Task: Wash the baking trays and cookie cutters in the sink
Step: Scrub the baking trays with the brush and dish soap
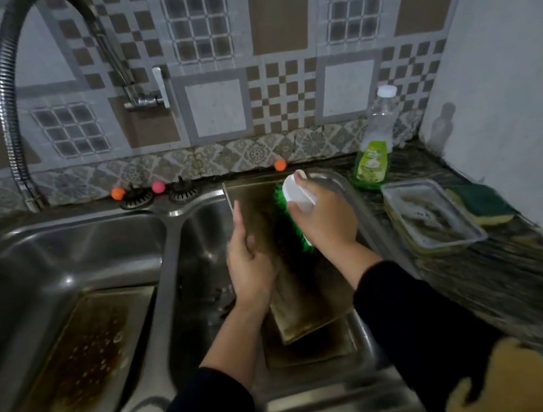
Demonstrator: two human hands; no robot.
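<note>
I see the left hand [248,260] gripping the baking tray's [303,291] left edge, tray tilted up in the right sink basin [200,249]. Right hand [325,219] wraps the green scrub brush [294,216], bristles on the tray just beside the left hand. Second tray [75,356] lies flat in the left basin.

Over the right sink basin [198,236], the left hand [248,264] holds a tilted baking tray [297,306] by its nine-o'clock edge. The right hand [325,219] grips a white-handled green brush [288,200] on the tray's face. Another tray [79,355] lies in the left basin.
</note>
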